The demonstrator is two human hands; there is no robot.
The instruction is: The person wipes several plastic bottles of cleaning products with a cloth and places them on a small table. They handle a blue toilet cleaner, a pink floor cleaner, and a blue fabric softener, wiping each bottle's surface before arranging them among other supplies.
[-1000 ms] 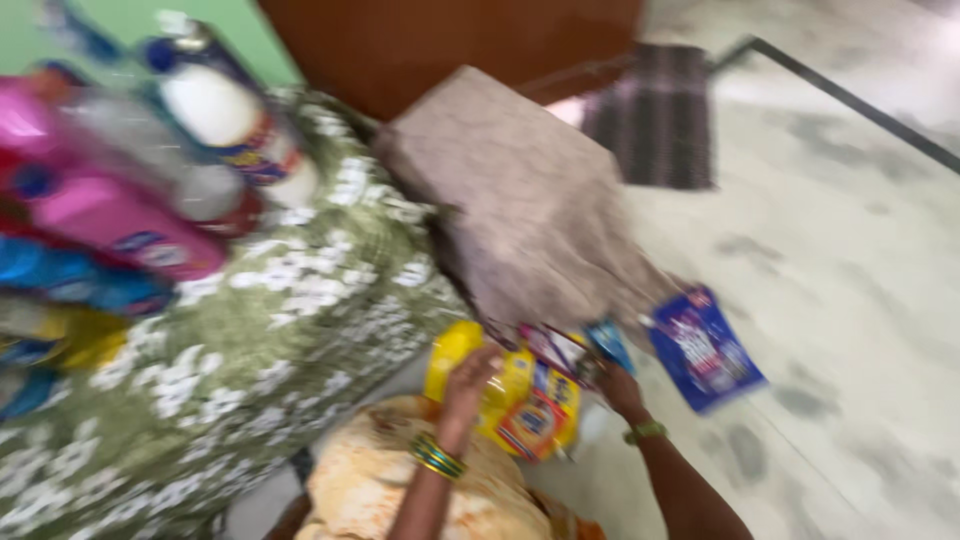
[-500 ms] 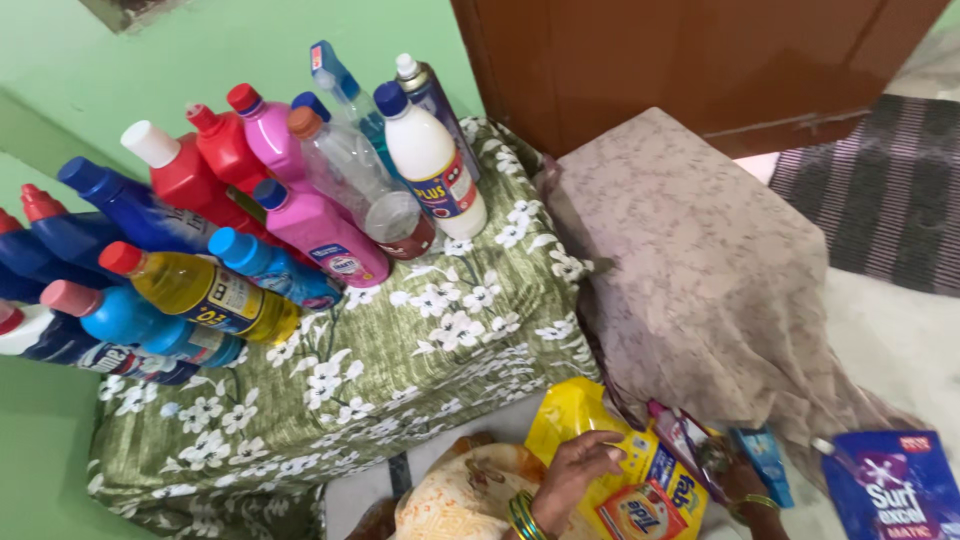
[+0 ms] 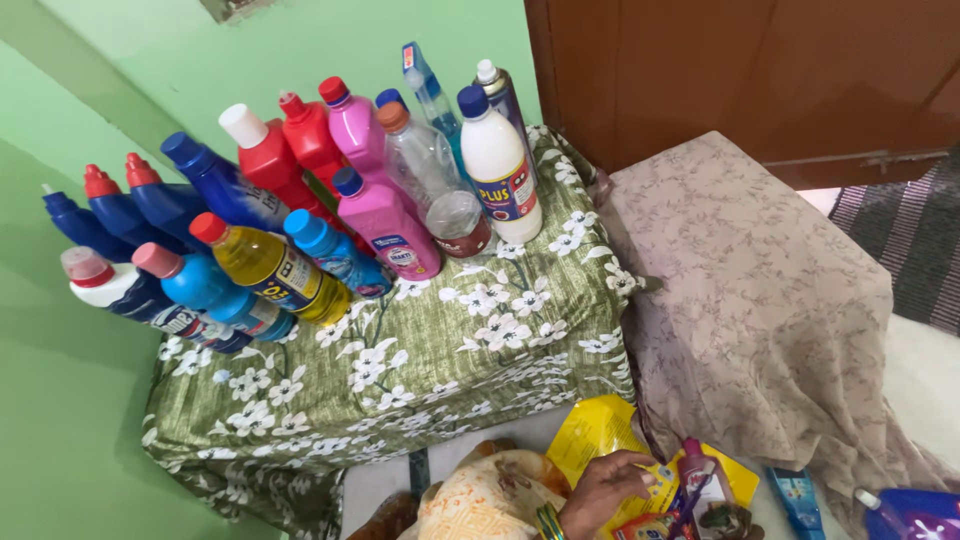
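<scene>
Left hand [image 3: 605,487] pressed flat on yellow detergent pouch [image 3: 600,435], fingers spread; right hand apparently out of view. Risk: pink-capped bottle [image 3: 700,485] beside fingertips tipping if nudged.

The yellow packet [image 3: 600,432] under the left hand [image 3: 606,490] is glossy, crinkled plastic film. The bottles [image 3: 385,215] are smooth, shiny plastic; one [image 3: 432,165] is clear. The green flowered cover [image 3: 420,350] and the beige cover [image 3: 760,300] are soft matt cloth. The door [image 3: 740,70] is brown wood with a dull sheen
</scene>
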